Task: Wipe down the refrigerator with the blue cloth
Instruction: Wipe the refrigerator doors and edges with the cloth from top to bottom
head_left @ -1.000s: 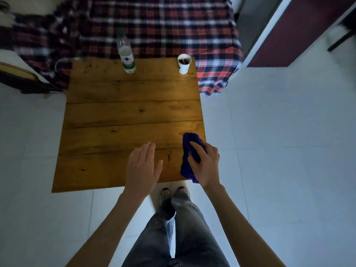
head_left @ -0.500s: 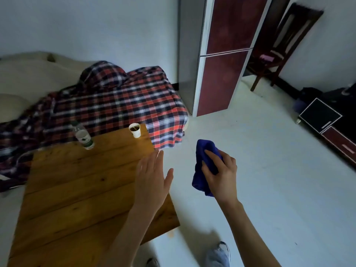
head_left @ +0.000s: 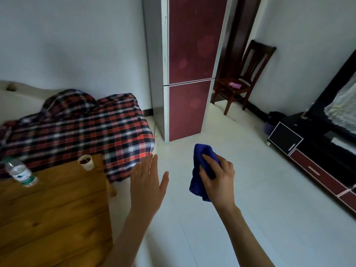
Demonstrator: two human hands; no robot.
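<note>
A tall refrigerator [head_left: 189, 60] with two dark red doors and white side trim stands against the far wall, straight ahead. My right hand [head_left: 219, 179] grips a bunched blue cloth [head_left: 200, 170] in the air over the white floor, well short of the refrigerator. Beside it my left hand [head_left: 147, 182] is held up with fingers straight and holds nothing.
A wooden table [head_left: 48, 214] at the lower left carries a plastic water bottle [head_left: 20, 173] and a paper cup [head_left: 86, 161]. Behind it lies a bed with a red plaid blanket [head_left: 77, 128]. A dark wooden chair [head_left: 242, 79] stands right of the refrigerator, and a black and red cabinet [head_left: 316, 157] lines the right wall.
The view has swung up and right from the table to the refrigerator, which is nearer now. Both hands left the table edge; the right one still grips the cloth.
</note>
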